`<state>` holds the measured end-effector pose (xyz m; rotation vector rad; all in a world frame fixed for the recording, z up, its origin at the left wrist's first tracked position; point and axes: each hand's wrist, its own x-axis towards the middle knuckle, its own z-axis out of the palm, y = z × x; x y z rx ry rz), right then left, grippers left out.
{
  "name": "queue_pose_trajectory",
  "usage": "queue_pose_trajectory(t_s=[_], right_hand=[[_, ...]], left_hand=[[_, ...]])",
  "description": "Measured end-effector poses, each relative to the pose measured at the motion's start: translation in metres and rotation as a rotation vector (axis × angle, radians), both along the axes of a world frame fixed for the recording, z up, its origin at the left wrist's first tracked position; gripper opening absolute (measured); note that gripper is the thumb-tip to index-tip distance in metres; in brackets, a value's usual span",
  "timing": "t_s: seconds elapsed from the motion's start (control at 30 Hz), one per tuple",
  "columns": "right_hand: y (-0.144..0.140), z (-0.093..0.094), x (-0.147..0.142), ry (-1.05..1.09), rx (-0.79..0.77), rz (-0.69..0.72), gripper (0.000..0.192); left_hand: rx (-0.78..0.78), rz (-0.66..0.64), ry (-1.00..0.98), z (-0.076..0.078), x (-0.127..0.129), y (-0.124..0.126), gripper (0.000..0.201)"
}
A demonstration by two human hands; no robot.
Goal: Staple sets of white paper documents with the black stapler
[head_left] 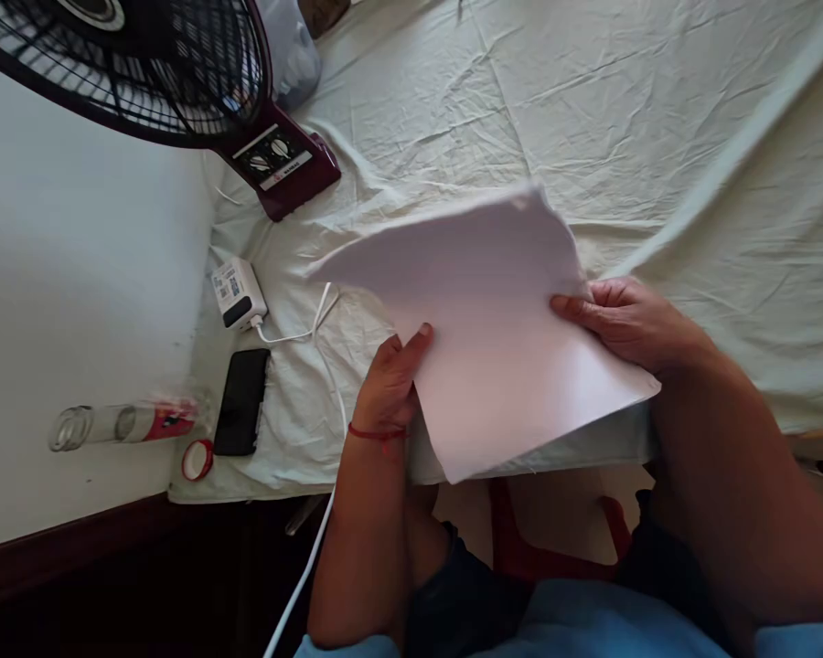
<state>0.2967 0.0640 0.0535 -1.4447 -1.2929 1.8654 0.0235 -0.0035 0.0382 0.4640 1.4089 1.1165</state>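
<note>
We're in a home here, a lived-in bedroom or spare room by the look of it: the surface is spread with a creased, pale cloth sheet [590,119] like a bedsheet, pushed up against a plain white wall [75,274]. A dark red household fan [178,73] with a black grille and two dials stands on the sheet, while a white charger [237,292] with its cable [315,329], a black phone [241,400], a lidless clear bottle [123,423] and a roll of tape [197,459] lie along the wall.
</note>
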Motion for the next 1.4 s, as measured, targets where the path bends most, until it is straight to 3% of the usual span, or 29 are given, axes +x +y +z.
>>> queue_pose_trajectory(t_s=[0.1, 0.23, 0.3, 0.43, 0.53, 0.6, 0.8, 0.97, 1.17, 1.4], right_hand=[[0.001, 0.0, 0.003, 0.013, -0.151, 0.151, 0.046], [0.005, -0.012, 0.008, -0.121, -0.075, 0.311, 0.046], [0.006, -0.017, 0.01, -0.119, -0.025, 0.273, 0.04], [0.006, -0.021, 0.008, 0.035, -0.008, 0.052, 0.032], [0.006, -0.022, 0.004, 0.019, -0.015, -0.054, 0.027], [0.005, -0.021, 0.002, -0.034, -0.027, -0.038, 0.024], [0.004, -0.013, 0.005, -0.187, -0.03, 0.199, 0.028], [0.007, -0.012, 0.004, -0.325, 0.048, 0.283, 0.03], [0.007, -0.016, 0.0, -0.221, 0.03, 0.241, 0.03], [0.004, -0.014, -0.002, -0.2, 0.059, 0.149, 0.026]], left_hand=[[0.032, 0.155, 0.026, -0.003, -0.001, 0.003, 0.06], [0.088, 0.165, 0.14, -0.009, -0.001, 0.001, 0.068], [0.075, 0.082, 0.17, -0.009, -0.001, -0.003, 0.069], [0.001, -0.152, 0.13, -0.006, 0.0, -0.011, 0.066], [-0.001, -0.227, 0.104, -0.006, 0.002, -0.013, 0.062], [0.012, -0.208, 0.102, -0.008, 0.001, -0.011, 0.061], [0.121, 0.004, 0.257, -0.014, -0.011, -0.001, 0.055], [0.145, 0.014, 0.302, -0.02, -0.016, 0.001, 0.041], [0.161, 0.068, 0.39, -0.027, -0.013, 0.004, 0.035], [0.205, 0.029, 0.491, -0.03, -0.013, 0.004, 0.033]])
